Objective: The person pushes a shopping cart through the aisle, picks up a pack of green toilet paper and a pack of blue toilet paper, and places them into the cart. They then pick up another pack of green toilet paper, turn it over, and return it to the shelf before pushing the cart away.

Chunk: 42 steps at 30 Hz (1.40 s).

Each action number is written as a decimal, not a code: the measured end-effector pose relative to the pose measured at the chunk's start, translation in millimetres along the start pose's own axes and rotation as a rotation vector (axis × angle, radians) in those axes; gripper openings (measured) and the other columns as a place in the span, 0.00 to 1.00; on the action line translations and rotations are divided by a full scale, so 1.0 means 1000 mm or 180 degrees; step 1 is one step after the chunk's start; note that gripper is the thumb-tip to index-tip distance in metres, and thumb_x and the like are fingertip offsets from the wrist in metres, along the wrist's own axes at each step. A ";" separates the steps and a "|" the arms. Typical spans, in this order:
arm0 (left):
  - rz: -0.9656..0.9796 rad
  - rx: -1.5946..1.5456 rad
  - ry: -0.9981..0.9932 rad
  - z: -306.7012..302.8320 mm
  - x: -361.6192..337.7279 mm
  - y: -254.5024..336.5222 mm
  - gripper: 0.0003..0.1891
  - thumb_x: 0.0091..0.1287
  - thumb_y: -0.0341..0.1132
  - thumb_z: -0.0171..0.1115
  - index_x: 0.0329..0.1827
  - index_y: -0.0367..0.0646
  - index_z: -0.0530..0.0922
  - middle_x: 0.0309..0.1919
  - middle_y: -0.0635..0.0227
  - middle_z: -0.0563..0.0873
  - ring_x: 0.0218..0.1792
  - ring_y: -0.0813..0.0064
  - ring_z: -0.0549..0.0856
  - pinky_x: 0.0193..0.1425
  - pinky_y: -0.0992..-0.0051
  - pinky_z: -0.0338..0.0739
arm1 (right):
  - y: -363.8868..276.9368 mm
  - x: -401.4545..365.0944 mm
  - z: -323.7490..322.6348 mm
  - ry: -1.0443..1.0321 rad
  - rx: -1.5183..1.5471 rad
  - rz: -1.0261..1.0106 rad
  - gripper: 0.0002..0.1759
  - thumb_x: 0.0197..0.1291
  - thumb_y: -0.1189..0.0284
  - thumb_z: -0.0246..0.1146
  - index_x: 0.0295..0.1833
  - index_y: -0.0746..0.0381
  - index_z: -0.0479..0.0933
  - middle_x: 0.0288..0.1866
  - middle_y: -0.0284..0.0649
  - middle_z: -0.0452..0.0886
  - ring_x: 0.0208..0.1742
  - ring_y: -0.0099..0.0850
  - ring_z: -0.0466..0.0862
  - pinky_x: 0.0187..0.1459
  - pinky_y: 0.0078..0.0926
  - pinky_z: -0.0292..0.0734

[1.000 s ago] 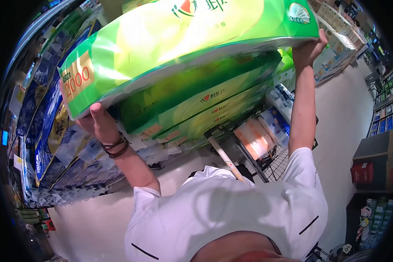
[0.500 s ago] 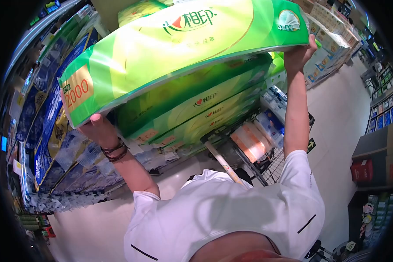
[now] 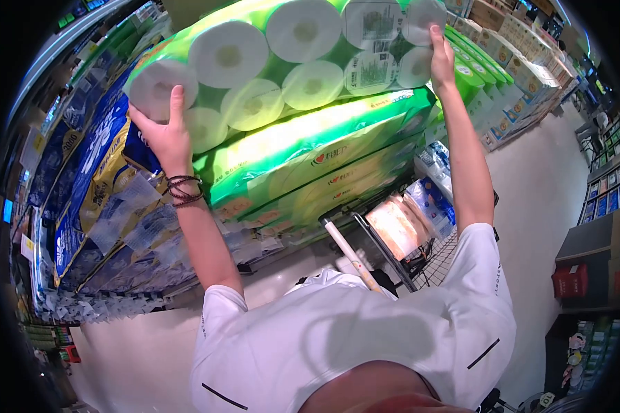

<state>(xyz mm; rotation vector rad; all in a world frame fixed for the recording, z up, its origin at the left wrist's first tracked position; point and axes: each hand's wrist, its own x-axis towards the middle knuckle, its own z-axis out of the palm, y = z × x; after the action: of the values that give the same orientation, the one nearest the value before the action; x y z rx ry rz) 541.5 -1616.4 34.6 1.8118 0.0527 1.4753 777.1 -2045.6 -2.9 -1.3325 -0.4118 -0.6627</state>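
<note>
A long green pack of toilet paper rolls (image 3: 255,69) spans the top of the view, the round roll ends facing me through clear wrap. My left hand (image 3: 164,131) grips its left end, thumb up on the front and the fingers mostly hidden. At the opposite end my right hand (image 3: 442,58) holds it, fingertips on a roll end. Directly below the pack is a stack of similar green packs (image 3: 324,162). Dark bracelets (image 3: 184,191) circle my left wrist.
A shopping cart (image 3: 420,265) with an orange-white pack (image 3: 396,227) and blue-white packs (image 3: 430,203) stands right of the stack. Blue and gold packs (image 3: 93,186) are piled at left. Pale boxes (image 3: 530,69) rise at the back right, beside the aisle floor (image 3: 523,199).
The held pack has tilted back, so its printed side has turned away and the roll ends now face me. Both hands have shifted up slightly, still holding its ends.
</note>
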 end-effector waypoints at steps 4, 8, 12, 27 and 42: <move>-0.0006 0.0015 -0.0214 0.005 0.001 -0.038 0.52 0.64 0.48 0.80 0.81 0.29 0.55 0.75 0.47 0.69 0.75 0.60 0.71 0.79 0.63 0.62 | 0.020 -0.006 0.002 0.0032 -0.0323 0.0160 0.36 0.74 0.40 0.60 0.52 0.68 0.84 0.44 0.32 0.81 0.48 0.23 0.76 0.56 0.21 0.71; -0.0234 0.0012 -0.0266 0.002 -0.005 -0.031 0.54 0.64 0.48 0.80 0.81 0.29 0.54 0.76 0.46 0.67 0.76 0.59 0.69 0.80 0.63 0.61 | 0.025 -0.008 -0.007 0.0034 -0.0575 0.0085 0.36 0.73 0.38 0.59 0.28 0.62 0.74 0.28 0.27 0.71 0.33 0.20 0.69 0.39 0.21 0.68; -0.0318 0.0114 -0.0255 0.002 -0.008 -0.021 0.44 0.66 0.47 0.79 0.74 0.31 0.64 0.68 0.53 0.75 0.68 0.63 0.77 0.74 0.65 0.69 | 0.026 -0.011 -0.011 0.0079 -0.0686 -0.0011 0.38 0.71 0.36 0.59 0.24 0.61 0.72 0.26 0.27 0.72 0.31 0.20 0.69 0.36 0.21 0.67; -0.0134 0.0262 -0.0195 -0.001 -0.005 -0.049 0.50 0.61 0.55 0.80 0.72 0.25 0.64 0.67 0.45 0.77 0.68 0.55 0.77 0.75 0.62 0.68 | 0.035 -0.011 -0.017 0.0044 -0.0637 0.0035 0.43 0.72 0.33 0.54 0.39 0.69 0.82 0.37 0.34 0.82 0.41 0.25 0.77 0.48 0.24 0.72; -0.0449 -0.1708 -0.0096 -0.036 -0.063 0.028 0.43 0.76 0.59 0.60 0.81 0.38 0.58 0.73 0.59 0.70 0.74 0.65 0.69 0.80 0.63 0.59 | 0.000 -0.052 -0.027 0.0169 0.1000 0.0561 0.59 0.71 0.26 0.30 0.77 0.70 0.67 0.77 0.50 0.72 0.77 0.42 0.69 0.78 0.44 0.57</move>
<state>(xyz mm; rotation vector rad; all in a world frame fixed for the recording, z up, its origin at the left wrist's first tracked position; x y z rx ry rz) 478.9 -1647.0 0.2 1.3630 -0.2081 1.2168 735.3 -2060.6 -41.5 -1.0364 -0.3352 -0.4635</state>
